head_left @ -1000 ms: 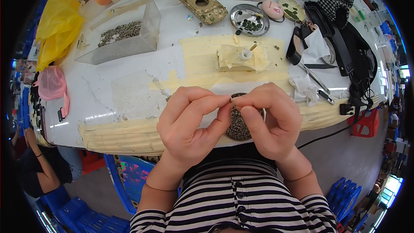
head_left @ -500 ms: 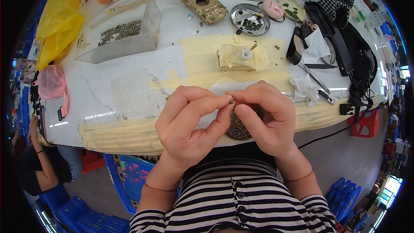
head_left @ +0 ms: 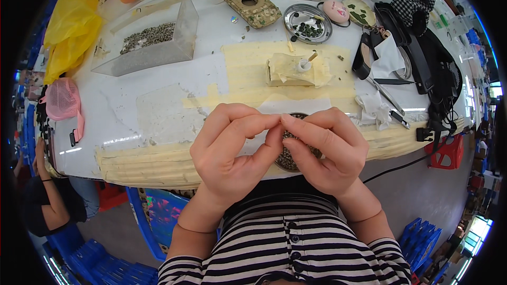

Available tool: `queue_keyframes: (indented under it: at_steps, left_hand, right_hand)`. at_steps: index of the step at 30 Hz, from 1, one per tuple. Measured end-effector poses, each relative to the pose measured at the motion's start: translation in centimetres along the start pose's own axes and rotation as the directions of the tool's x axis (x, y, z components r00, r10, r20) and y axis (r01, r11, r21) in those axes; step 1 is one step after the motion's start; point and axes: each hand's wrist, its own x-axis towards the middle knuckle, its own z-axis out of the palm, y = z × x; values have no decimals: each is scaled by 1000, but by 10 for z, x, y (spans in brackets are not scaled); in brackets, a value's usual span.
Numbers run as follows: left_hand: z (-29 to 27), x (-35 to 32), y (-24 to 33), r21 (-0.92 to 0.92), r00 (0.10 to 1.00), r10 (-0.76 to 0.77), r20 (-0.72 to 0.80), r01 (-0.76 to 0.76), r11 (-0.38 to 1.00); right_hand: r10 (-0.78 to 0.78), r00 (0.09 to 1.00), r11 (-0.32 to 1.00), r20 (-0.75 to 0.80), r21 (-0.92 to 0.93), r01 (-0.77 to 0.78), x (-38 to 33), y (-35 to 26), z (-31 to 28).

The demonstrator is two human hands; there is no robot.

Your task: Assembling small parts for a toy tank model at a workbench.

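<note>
My left hand and my right hand meet fingertip to fingertip above the table's front edge. The thumb and index finger of the left are pinched together. My right index finger presses against that pinch, with its thumb a little lower. Whatever small piece lies between them is covered by the fingers. Beneath the right hand is a round dish full of tiny dark metallic parts, partly hidden by that hand. Beyond the hands, a small pot with a stick in it stands on a tape-covered block.
A clear bin of small parts sits at the far left, near a yellow bag. Farther back are a camouflage model tank hull and a metal dish with dark green pieces. Tweezers and crumpled tissue lie right.
The tiny greenish-metallic piece seen between my fingertips is now covered. My right hand has shifted slightly right and its index finger has come down onto the left fingertips.
</note>
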Motion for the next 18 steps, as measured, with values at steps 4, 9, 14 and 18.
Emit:
queue_keyframes:
  at_steps: [4,9,14,18]
  left_hand:
    - [0,-1,1,-30,1000,-7,4,7,1000]
    - [0,-1,1,-49,1000,-2,12,2,999]
    - [0,0,1,-20,1000,-4,-2,4,1000]
    - [0,2,1,-10,1000,1,5,-1,1000]
  right_hand:
    - [157,985,977,71,131,-166,2,1,-5]
    - [240,964,928,116,265,-263,4,3,-5]
    - [177,981,956,85,224,-192,4,0,-8]
    - [14,1000,997,21,79,-15,3,3,-6]
